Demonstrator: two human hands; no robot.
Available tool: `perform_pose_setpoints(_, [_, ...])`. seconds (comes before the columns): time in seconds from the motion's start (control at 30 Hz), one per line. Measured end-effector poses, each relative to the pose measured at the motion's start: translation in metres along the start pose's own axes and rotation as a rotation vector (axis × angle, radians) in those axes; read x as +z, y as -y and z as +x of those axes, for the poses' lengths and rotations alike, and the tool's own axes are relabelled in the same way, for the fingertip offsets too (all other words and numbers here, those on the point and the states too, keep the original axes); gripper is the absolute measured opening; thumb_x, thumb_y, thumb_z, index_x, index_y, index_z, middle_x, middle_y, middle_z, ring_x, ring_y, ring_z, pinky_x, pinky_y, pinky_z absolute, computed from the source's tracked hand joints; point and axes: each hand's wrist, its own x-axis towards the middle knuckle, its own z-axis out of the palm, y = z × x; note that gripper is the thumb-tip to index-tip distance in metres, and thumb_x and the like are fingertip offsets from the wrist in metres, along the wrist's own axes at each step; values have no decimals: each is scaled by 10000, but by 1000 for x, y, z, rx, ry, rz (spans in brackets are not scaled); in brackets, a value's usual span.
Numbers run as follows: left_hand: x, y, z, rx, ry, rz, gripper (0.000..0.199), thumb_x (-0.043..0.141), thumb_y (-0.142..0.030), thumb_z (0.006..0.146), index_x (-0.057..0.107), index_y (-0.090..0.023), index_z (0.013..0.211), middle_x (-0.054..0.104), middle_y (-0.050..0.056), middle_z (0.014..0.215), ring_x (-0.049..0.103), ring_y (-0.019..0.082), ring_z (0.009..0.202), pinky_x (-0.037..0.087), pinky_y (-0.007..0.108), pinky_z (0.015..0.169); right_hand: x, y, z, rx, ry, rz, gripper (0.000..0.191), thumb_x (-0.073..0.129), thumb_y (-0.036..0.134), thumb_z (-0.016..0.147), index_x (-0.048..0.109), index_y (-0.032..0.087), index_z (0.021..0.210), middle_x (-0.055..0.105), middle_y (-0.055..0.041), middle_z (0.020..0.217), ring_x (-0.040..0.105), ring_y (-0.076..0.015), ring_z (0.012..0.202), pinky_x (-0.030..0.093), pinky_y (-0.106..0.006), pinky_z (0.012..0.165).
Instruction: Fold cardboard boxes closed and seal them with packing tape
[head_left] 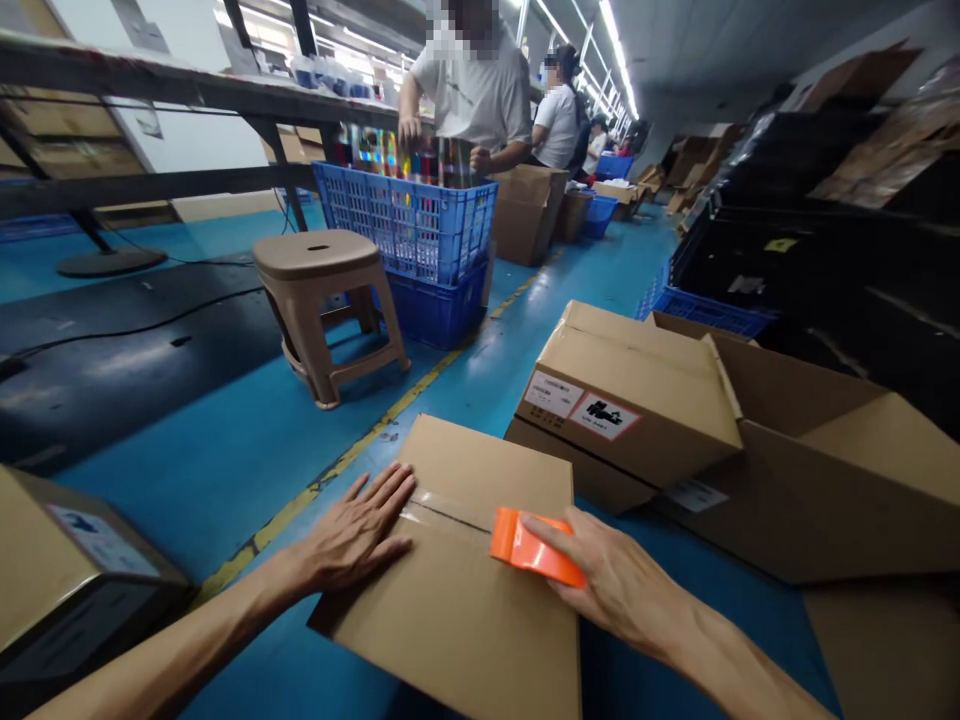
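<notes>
A brown cardboard box [480, 620] stands in front of me with its top flaps closed along a dark seam. Clear tape [442, 510] runs over that seam from the left edge to an orange tape dispenser [532, 548]. My right hand [600, 570] is wrapped round the dispenser, which rests on the box top at the seam. At the left edge, my left hand [367, 530] lies flat on the cardboard with its fingers stretched out. The dispenser's roll and blade cannot be made out.
Right of the box stand a labelled closed carton [637, 380] and an open carton [810, 490]. Another carton [52, 560] is at the lower left. Beyond are a beige stool [319, 255], stacked blue crates [450, 230] and a person [480, 90] behind them.
</notes>
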Motion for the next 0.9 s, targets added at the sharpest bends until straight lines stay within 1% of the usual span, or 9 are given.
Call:
perform_pose_setpoints(0.13, [8, 7, 1, 40, -70, 46, 776, 380, -656, 1011, 52, -322, 1631, 87, 24, 1715, 135, 336, 1599, 204, 601, 1287, 3, -33, -39, -29, -49, -100, 758, 672, 100, 789, 480, 324, 1487, 646, -50, 960, 666, -217, 797, 631, -376, 700])
perform_pose_setpoints(0.3, [14, 13, 6, 62, -136, 78, 786, 438, -641, 999, 66, -355, 1630, 137, 19, 1709, 203, 344, 1585, 261, 584, 1274, 16, -71, -84, -30, -96, -163, 843, 673, 80, 778, 399, 321, 1539, 637, -45, 957, 656, -202, 777, 622, -344, 667])
perform_pose_setpoints(0.47, [14, 11, 4, 32, -106, 78, 795, 447, -661, 983, 163, -316, 1640, 183, 36, 1712, 213, 351, 1588, 298, 593, 1258, 28, -88, -104, -10, -107, -123, 819, 648, 112, 832, 349, 325, 1564, 628, -45, 962, 642, -193, 795, 611, -327, 685])
perform_pose_setpoints(0.53, [6, 7, 5, 28, -120, 92, 796, 456, -678, 970, 258, -286, 1633, 261, 63, 1707, 268, 362, 1574, 315, 609, 1244, 31, -87, -104, 7, -106, -97, 790, 635, 121, 849, 355, 315, 1562, 624, -50, 970, 635, -195, 814, 607, -328, 699])
perform_pose_setpoints(0.6, [-6, 1, 14, 24, -158, 122, 707, 463, -690, 958, 499, -263, 1521, 481, 117, 1613, 464, 382, 1467, 351, 628, 1209, 33, -85, -102, 13, -117, -92, 774, 640, 129, 852, 368, 308, 1554, 620, -56, 982, 626, -202, 826, 607, -345, 713])
perform_pose_setpoints(0.67, [-21, -11, 34, 23, -198, 168, 571, 438, -662, 978, 708, -231, 1236, 690, 160, 1366, 646, 373, 1250, 374, 641, 1174, 33, -83, -100, 10, -135, -95, 761, 643, 128, 853, 378, 297, 1546, 618, -63, 990, 621, -206, 831, 607, -362, 724])
perform_pose_setpoints(0.73, [-31, -29, 68, 77, -226, 186, 514, 429, -604, 1001, 732, -202, 1103, 702, 184, 1301, 647, 370, 1231, 357, 638, 1178, 33, -81, -98, 1, -167, -87, 744, 634, 107, 847, 400, 292, 1528, 618, -56, 972, 616, -200, 808, 598, -348, 704])
perform_pose_setpoints(0.83, [-34, -61, 131, 194, -197, 90, 554, 489, -541, 994, 592, -167, 1390, 485, 206, 1582, 396, 380, 1501, 312, 587, 1228, 35, -79, -97, -21, -236, -68, 762, 612, 68, 829, 390, 281, 1526, 614, -49, 960, 615, -188, 795, 584, -319, 691])
perform_pose_setpoints(0.9, [-27, -82, 169, 198, -162, 34, 624, 508, -506, 988, 471, -157, 1504, 427, 207, 1625, 341, 377, 1533, 312, 580, 1227, 39, -81, -98, -24, -264, -82, 795, 607, 65, 820, 358, 278, 1545, 606, -54, 971, 613, -190, 808, 580, -319, 698])
